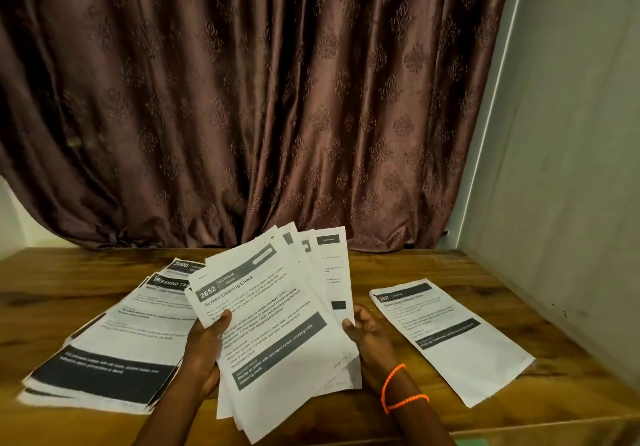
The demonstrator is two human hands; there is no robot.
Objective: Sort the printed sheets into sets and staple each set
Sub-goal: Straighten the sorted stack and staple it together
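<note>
Both hands hold a fanned sheaf of white printed sheets (273, 324) upright above the wooden worktop (450, 272), long axis tilting up and right. The left hand (204, 352) grips its left edge, thumb on the top page; the right hand (367, 331) curls behind the right edge. Left of the sheaf lies a spread pile of printed pages (114, 348); right of it, nearer the right hand, a single printed sheet (446, 334).

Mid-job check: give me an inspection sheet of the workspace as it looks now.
Surface: wooden table.
Job's things: fanned sheets held above the table, top one headed 2652; spread pile lying on the left; single sheet lying on the right. No stapler seen.
Clutter: nothing seen.
Hands: left hand and right hand grip the fanned sheets; orange bands on right wrist.
Cables: nothing seen.
Surroundings: brown curtain behind, wall at right.
</note>
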